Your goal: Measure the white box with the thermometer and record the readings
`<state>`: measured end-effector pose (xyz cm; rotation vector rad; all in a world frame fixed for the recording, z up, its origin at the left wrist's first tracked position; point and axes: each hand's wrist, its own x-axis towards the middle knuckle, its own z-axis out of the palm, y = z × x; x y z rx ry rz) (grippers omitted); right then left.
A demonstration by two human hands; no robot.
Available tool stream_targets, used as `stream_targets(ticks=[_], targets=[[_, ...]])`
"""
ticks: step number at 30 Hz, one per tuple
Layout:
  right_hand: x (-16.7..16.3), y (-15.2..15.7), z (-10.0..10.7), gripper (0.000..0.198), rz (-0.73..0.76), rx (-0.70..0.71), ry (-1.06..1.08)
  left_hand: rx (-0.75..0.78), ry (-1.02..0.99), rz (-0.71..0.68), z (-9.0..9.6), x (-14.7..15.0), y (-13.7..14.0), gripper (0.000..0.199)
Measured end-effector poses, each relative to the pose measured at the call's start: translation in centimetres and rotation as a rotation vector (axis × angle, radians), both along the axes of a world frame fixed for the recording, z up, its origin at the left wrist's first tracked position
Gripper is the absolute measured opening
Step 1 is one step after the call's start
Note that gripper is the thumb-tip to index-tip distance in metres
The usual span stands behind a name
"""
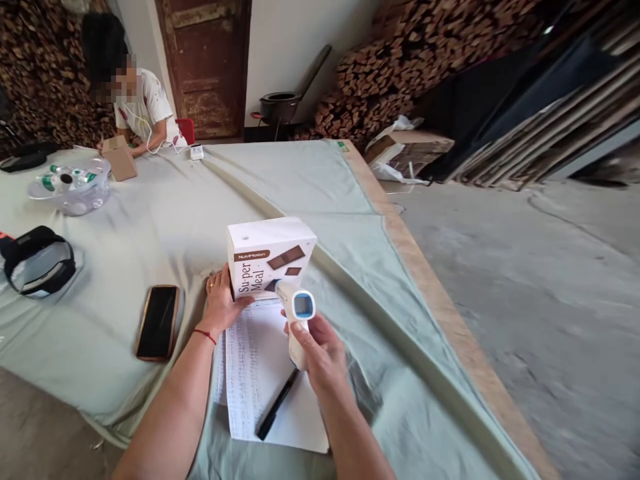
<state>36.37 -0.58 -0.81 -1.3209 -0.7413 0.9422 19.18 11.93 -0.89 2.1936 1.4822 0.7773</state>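
The left hand has hold of the box by its lower left corner, thumb across the front. The box stands upright on the worktop, at the far end of the papers. The right hand is wrapped round the thermometer — its nose towards the box, though I can't tell if they touch. A pen lies on the papers; a phone sits left of them. Across from us — a seated person with a carton.

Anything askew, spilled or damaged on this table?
The cloth looks askew: a long ridge runs past the box, and bare wood shows along the right edge. No spill or obvious damage stands out.
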Motion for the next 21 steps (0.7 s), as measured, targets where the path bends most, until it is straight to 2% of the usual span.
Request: stream_targets(ticks=[4,8,12,16,18,21], targets=[[0.5,-0.5,-0.1,0.059,-0.069,-0.076,-0.301,-0.034,0.034,-0.001,-0.7,-0.2,-0.1,0.089],[1.5,-1.5,-0.6,0.061,-0.021,-0.169,-0.648,-0.099,0.069,0.014,-0.8,0.0,-0.6,0.088],[3.7,-2.6,-2.2,0.057,-0.034,-0.314,-0.929,-0.176,0.109,0.011,-0.2,0.1,-1.2,0.088],[6.1,-3.2,-3.8,0.056,-0.086,-0.398,-1.091,-0.197,0.133,-0.002,1.0,-0.2,-1.4,0.082],[6.5,-3.3,-4.3,0.056,-0.103,-0.345,-1.16,-0.215,0.15,-0.026,1.6,-0.5,-1.6,0.074],[5.7,-3.8,-4.6,0.058,-0.124,-0.126,-1.262,-0.238,0.213,-0.032,2.2,-1.2,-2.6,0.066]])
